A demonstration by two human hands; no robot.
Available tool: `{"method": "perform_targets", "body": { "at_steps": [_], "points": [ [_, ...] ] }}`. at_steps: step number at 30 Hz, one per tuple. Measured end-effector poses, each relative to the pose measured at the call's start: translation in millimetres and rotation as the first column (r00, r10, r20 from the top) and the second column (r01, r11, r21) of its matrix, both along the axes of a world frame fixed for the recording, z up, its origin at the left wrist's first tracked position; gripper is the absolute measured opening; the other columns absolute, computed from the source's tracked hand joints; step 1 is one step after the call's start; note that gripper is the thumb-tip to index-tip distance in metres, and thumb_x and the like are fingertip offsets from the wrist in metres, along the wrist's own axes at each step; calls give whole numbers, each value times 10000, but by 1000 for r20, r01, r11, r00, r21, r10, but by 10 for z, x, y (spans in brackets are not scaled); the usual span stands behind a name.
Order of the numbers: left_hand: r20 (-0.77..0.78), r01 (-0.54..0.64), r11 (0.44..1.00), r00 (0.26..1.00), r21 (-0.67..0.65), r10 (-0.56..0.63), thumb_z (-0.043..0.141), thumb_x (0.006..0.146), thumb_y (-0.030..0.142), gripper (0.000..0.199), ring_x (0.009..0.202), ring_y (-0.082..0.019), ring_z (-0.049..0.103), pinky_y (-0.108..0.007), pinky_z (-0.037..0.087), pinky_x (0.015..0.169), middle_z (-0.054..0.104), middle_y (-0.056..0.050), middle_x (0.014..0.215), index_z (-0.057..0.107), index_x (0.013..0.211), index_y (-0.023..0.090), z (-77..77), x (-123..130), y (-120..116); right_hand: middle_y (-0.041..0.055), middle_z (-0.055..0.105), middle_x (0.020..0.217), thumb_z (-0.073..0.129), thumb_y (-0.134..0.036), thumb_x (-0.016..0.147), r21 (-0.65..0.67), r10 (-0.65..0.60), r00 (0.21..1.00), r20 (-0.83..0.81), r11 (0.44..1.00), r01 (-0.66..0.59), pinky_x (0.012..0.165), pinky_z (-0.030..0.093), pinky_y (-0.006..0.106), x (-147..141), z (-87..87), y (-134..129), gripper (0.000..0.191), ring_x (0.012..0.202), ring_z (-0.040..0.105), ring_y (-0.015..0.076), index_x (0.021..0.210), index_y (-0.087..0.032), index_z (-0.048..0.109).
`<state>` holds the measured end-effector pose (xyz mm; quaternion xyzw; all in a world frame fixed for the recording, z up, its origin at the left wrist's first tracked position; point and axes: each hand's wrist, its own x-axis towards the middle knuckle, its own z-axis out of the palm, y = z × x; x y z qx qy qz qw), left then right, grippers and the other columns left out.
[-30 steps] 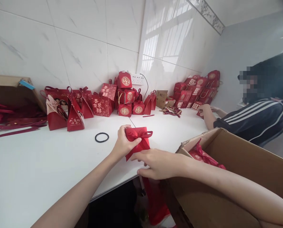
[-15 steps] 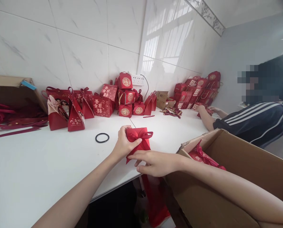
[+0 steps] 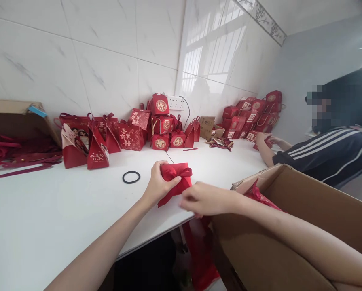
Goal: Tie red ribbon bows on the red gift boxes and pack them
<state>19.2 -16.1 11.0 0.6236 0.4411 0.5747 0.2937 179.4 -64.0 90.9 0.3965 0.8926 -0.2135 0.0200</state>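
Note:
A small red gift box (image 3: 183,166) with a red ribbon bow (image 3: 185,173) on top sits near the front edge of the white table. My left hand (image 3: 162,182) is closed round the box's left side, its thumb pressed on the bow near the knot. One ribbon tail hangs toward the front left. At the box's right front corner my right hand (image 3: 199,198) has its fingers curled in, apparently on the other ribbon tail; the fingertips are blurred and partly hidden.
Close on my right stands an open cardboard box (image 3: 320,202) holding a red gift box (image 3: 259,196). Red gift boxes (image 3: 161,123) line the wall. A black ring (image 3: 131,177) lies left of my hands. Further right, a person in a striped sleeve (image 3: 323,147) handles red boxes.
My right hand has shifted slightly right, and its stretched fingers have curled in. The bow's right loop looks smaller. My left hand has kept its hold on the box.

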Motion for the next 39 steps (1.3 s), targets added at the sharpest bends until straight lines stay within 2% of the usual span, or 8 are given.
{"method": "perform_targets", "body": {
  "at_steps": [4,10,15,18,22,27,32,39],
  "points": [
    [-4,21,999,1000,-30,-22,699,617,330,499,942,-199,526,-386,396,872,531,-37,960,426,1018,214,-11,5,11,91,606,619,441,-463,831,344,-307,945,109,904,254,524,353,271,120,-71,144,405,592,566,192,600,-158,571],
    [1,11,1000,1000,-14,-11,706,608,315,501,929,-196,532,-383,407,862,532,-37,943,434,1014,206,-13,5,5,1,590,568,475,-251,774,67,-214,974,-76,973,219,502,344,213,116,-201,241,232,502,511,99,559,-172,511],
    [-5,19,999,1000,-35,-20,698,620,320,486,945,-199,534,-387,411,864,524,-45,996,431,1011,210,4,1,-10,-23,536,488,504,-311,766,-193,-211,977,-28,960,201,456,343,200,145,-157,247,266,431,481,84,542,-167,498],
    [-6,28,999,1000,-33,-28,689,633,326,481,978,-210,530,-389,413,872,517,-56,1041,428,1021,214,27,-7,-18,-9,520,490,516,-473,765,-83,-269,963,-21,960,266,456,318,222,173,-149,279,382,453,462,102,531,-173,485],
    [-88,17,1000,996,1,-17,670,658,332,510,1047,-222,508,-403,397,919,487,-68,1136,406,1081,228,52,-15,-46,13,546,588,411,-616,785,128,-401,893,-205,894,430,488,314,237,170,-192,362,470,530,480,126,615,-182,472],
    [-136,-2,984,990,180,27,652,683,341,415,1181,-222,413,-396,354,993,433,-73,1220,455,1028,222,59,2,-81,-7,529,601,372,-480,848,13,-335,846,-414,928,373,520,337,232,148,-267,453,373,545,488,112,668,-175,488],
    [-95,-89,978,990,186,108,542,785,324,126,1136,-206,455,-384,372,976,489,-74,1150,506,792,204,63,7,-69,-14,516,581,382,-434,847,4,-296,850,-435,944,331,535,340,238,149,-278,466,360,536,457,107,618,-174,476],
    [-94,8,979,996,204,11,489,790,259,91,1133,-212,455,-338,424,885,477,-92,1158,479,727,193,41,-31,-57,-24,527,633,451,-434,811,93,-314,779,-543,899,427,554,357,239,157,-281,507,248,574,476,116,734,-198,442]
  ]
}}
